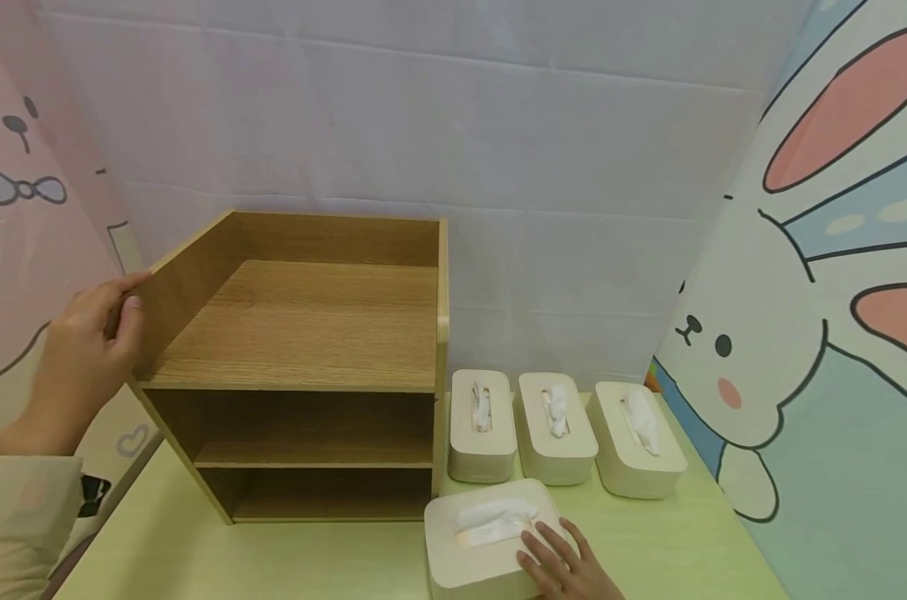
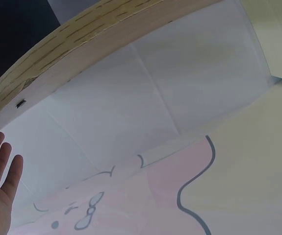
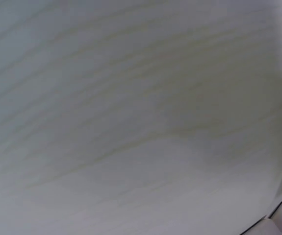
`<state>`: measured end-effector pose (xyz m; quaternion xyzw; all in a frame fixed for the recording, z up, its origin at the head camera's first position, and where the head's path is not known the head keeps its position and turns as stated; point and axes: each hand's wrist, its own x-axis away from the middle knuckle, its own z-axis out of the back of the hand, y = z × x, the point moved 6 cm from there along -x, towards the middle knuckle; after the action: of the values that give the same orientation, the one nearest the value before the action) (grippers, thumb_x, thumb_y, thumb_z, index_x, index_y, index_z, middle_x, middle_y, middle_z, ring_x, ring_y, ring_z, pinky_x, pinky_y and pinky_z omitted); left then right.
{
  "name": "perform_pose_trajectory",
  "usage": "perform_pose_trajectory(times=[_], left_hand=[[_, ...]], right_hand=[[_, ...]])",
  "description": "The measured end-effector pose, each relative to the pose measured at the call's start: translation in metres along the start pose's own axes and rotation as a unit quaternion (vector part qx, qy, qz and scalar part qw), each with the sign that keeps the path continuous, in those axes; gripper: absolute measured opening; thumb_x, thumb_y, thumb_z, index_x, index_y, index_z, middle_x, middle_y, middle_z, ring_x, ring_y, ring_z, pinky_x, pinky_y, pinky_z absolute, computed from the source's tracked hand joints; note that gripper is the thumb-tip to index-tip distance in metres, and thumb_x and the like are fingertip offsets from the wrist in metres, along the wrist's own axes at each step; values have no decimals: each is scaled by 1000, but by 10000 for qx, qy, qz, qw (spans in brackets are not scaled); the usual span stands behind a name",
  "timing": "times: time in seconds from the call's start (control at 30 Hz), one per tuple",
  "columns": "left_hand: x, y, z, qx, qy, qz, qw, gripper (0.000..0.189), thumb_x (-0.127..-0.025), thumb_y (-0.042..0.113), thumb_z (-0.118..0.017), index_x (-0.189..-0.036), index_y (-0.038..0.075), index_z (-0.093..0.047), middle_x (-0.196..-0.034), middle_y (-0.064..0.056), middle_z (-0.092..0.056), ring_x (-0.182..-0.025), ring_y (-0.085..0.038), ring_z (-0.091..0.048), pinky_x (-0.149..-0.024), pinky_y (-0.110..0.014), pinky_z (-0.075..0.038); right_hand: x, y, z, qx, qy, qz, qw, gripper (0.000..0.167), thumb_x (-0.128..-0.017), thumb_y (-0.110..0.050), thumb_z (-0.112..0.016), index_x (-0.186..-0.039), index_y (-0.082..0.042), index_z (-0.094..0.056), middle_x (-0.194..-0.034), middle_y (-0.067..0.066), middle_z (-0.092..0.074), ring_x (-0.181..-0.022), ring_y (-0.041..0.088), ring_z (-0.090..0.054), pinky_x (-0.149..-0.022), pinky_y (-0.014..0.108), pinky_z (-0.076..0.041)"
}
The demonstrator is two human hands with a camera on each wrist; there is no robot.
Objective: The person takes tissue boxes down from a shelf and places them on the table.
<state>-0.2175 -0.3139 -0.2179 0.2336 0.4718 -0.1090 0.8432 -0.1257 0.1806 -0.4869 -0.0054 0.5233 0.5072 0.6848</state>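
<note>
My left hand (image 1: 93,350) is at the left side panel of a wooden shelf unit (image 1: 288,325), touching its sloping edge. In the left wrist view the fingers (image 2: 2,159) are fairly straight, fingertips right at the panel (image 2: 82,41). At the bottom of the head view, my right hand (image 1: 569,567) rests spread fingers on the right part of a cream tissue box (image 1: 453,567), which has a white tissue (image 1: 494,518) showing in its slot. This box sits turned at the shelf unit's front right corner. The right hand's thumb is hidden.
Three similar tissue boxes stand in a row right of the shelf unit: a left one (image 1: 483,462), a middle one (image 1: 562,467) and a right one (image 1: 641,479). All are on a pale green table (image 1: 333,562). Cartoon-printed sheets (image 1: 844,450) and a white sheet (image 1: 573,150) enclose it.
</note>
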Motion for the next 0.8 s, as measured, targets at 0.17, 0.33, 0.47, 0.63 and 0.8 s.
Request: perform_pose_trajectory(times=[0.17, 0.33, 0.47, 0.63, 0.8], left_hand=[[1, 0, 0, 26, -9, 10, 10000, 33, -91, 11, -42, -117, 0, -59, -103, -27, -61, -88, -38, -49, -80, -4, -23], [1, -1, 0, 33, -44, 10, 10000, 33, -91, 11, -42, -117, 0, -59, -104, -27, -60, -91, -39, -49, -82, -2, -22], [1, -2, 0, -3, -63, 29, 10000, 34, -91, 11, -42, -118, 1, -59, -104, -28, -60, -92, -40, -50, -82, -1, -22], [1, -3, -1, 3, -113, 47, 9999, 34, -91, 11, -42, -118, 1, -59, -106, -27, -60, -95, -40, -50, -84, -1, -22], [1, -4, -1, 52, -104, 48, 9999, 34, -91, 12, -42, -119, 2, -59, -106, -26, -61, -96, -39, -50, -85, -1, -22]], right_hand=[[6, 6, 3, 207, 91, -15, 9997, 56, -96, -44, -31, -127, -1, -50, -124, 16, -57, -118, 33, -50, -105, 53, -29], [19, 9, 1, 117, -137, -293, 9994, 57, -95, -46, -31, -125, 0, -49, -124, 17, -56, -119, 33, -49, -108, 52, -25], [30, 10, -5, -17, -379, -606, 9974, 57, -94, -48, -33, -122, -1, -50, -120, 19, -57, -116, 33, -49, -108, 52, -23], [37, 11, -11, 247, -514, -804, 9951, 51, -96, -45, -32, -120, -4, -50, -114, 21, -58, -101, 32, -53, -90, 50, -33], [38, 12, -15, 464, -569, -891, 9933, 43, -95, -39, -35, -120, -7, -50, -112, 20, -59, -97, 30, -54, -81, 50, -34]])
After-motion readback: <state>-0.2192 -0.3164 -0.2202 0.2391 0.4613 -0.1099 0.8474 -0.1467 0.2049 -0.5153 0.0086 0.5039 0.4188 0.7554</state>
